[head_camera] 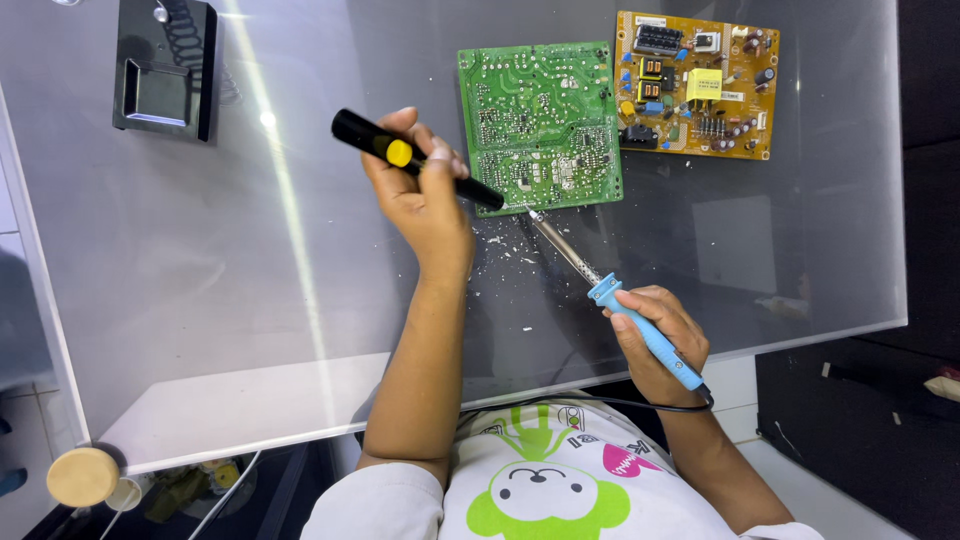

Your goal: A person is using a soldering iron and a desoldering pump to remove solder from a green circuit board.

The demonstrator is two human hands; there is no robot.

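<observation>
Two hands are at work over a glass tabletop (200, 300). Nearest the wearer, the right hand (660, 345) has its grip closed around the blue handle of a soldering iron (620, 300), whose cord trails back toward the body and whose metal shaft angles up and left. Its tip rests at the lower edge of the green circuit board (541, 125), which lies solder side up. Just beyond, the left hand (425, 195) is wrapped tightly round a black desoldering pump (415, 160) with a yellow button; the pump's nozzle meets the same spot on the board's lower edge, right beside the iron's tip. Small pale flecks (510, 248) lie scattered on the glass between the two hands.

The step in hand looks like heating a joint while the pump waits at it. The next move seems to call for nozzle and tip held steady together.

Farther off, a yellow board (697, 85) with components up lies just right of the green one, and a black stand (165, 70) sits at the far left.
</observation>
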